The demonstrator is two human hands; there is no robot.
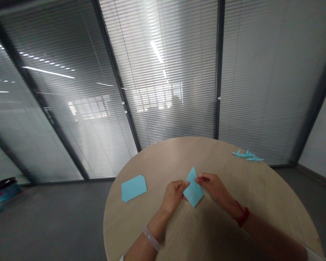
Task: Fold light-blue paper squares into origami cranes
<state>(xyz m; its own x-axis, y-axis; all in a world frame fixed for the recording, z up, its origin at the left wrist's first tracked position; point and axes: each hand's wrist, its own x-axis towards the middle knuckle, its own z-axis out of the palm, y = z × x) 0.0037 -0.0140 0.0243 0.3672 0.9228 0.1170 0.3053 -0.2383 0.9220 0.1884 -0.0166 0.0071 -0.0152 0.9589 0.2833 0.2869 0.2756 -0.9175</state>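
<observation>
A light blue sheet of paper [193, 188], folded into a kite or diamond shape, lies over the round wooden table [163, 159] near its middle. My left hand [174, 194] pinches its left edge with closed fingers. My right hand [213, 185] pinches the right edge near the upper point. A pale bangle is on my left wrist and a red cord on my right wrist.
A small stack of light blue paper sheets [133, 187] lies on the table's left side. Finished folded blue paper figures [247, 155] sit at the far right rim. Glass partitions with blinds [163, 72] stand behind the table. Coloured items [0, 192] lie on the floor at far left.
</observation>
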